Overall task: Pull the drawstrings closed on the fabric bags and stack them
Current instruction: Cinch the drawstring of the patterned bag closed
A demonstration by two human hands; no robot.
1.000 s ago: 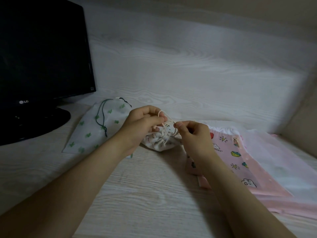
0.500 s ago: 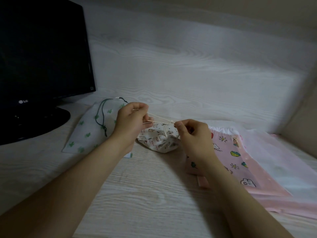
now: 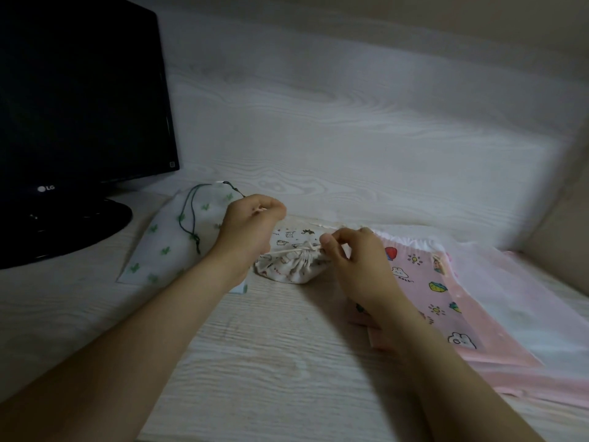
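The person is leaning over the desk (image 3: 271, 362), working on a small printed bag (image 3: 293, 266) that is lying between the two hands, its mouth gathered into tight pleats. The left hand (image 3: 251, 224) is hovering just above and to the left of the bag, its grip curled in narrow, pinching a pale bit of the cream drawstring (image 3: 287, 251) between thumb and fingertips. The cord is running from under that hand across to the gathered mouth. The right hand (image 3: 353, 263) is resting against the right side of the bag, its grip also narrow, thumb and forefinger nipping the cord right at the pleats.

To the left, partly under the left forearm, a white bag with green leaves (image 3: 172, 247) is lying flat, its dark green cord (image 3: 188, 218) looping loosely over it. To the right, a pink cartoon bag (image 3: 427, 282) is lying flat on a paler pink sheet (image 3: 526, 314), under the right wrist. A dark monitor (image 3: 79, 106) is standing at the far left of the desk.
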